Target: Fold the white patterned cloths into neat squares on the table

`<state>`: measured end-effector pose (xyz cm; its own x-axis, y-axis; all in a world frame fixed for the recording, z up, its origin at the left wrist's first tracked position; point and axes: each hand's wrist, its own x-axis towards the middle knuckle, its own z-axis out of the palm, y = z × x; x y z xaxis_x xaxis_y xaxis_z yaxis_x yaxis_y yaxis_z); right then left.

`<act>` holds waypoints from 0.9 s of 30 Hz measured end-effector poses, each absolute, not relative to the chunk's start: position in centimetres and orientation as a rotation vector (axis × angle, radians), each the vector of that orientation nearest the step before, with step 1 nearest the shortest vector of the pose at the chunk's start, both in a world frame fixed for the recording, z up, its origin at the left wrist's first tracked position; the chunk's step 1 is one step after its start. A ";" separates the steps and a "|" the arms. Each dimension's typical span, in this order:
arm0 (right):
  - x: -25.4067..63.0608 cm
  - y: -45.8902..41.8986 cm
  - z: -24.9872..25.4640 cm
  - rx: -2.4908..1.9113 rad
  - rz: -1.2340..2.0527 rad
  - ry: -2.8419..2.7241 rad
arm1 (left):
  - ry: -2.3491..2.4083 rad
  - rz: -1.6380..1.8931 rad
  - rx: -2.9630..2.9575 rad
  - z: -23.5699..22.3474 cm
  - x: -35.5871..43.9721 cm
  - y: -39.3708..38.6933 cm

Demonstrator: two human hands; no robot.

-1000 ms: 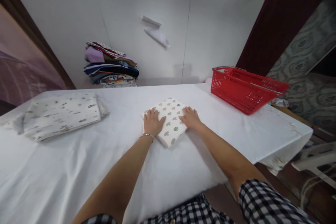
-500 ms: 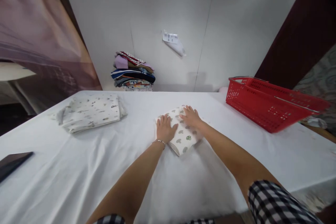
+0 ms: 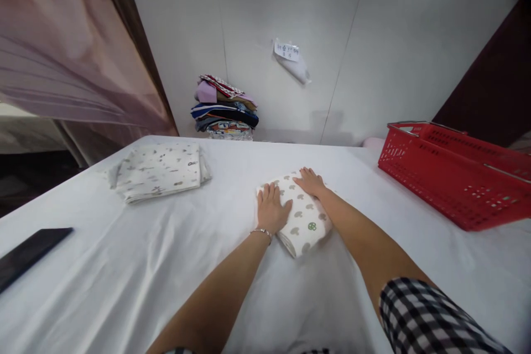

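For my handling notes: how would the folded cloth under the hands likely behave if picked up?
The folded cloth would probably flop or unfold, since its layers show at the near corner with no visible fastening. It seems unlikely to roll, lying low and flat beneath the left hand and right hand.

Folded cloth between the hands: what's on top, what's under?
On top of the cloth: left hand and right hand, covering parts of its print. The white table cover shows around it; whatever is directly underneath is hidden, as are the inner folds.

single head-worn view; faces forward and down across the table point(image 3: 224, 204).
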<state>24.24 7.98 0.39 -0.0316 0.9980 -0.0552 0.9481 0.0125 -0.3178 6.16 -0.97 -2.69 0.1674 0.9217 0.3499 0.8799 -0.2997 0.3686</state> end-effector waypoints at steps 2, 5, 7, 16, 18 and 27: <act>25.0 7.8 1.1 -2.016 0.500 -2.025 | 1.804 0.797 2.329 -2.6 6.2 -1.1; 27.4 6.8 1.8 -2.063 0.541 -1.950 | 1.783 0.798 2.314 -2.5 6.2 -1.2; 29.5 5.5 1.7 -2.166 0.532 -1.850 | 1.776 0.801 2.297 -2.5 6.2 -1.2; 35.5 -2.1 0.4 -2.095 0.833 -1.454 | 1.770 0.930 2.093 -1.8 5.5 -2.6; 35.6 -3.0 0.6 -2.037 0.919 -1.415 | 1.824 0.932 1.986 -1.8 4.9 -3.7; 35.1 -3.5 0.3 -2.012 1.006 -1.279 | 1.746 0.979 1.813 -1.3 3.6 -9.1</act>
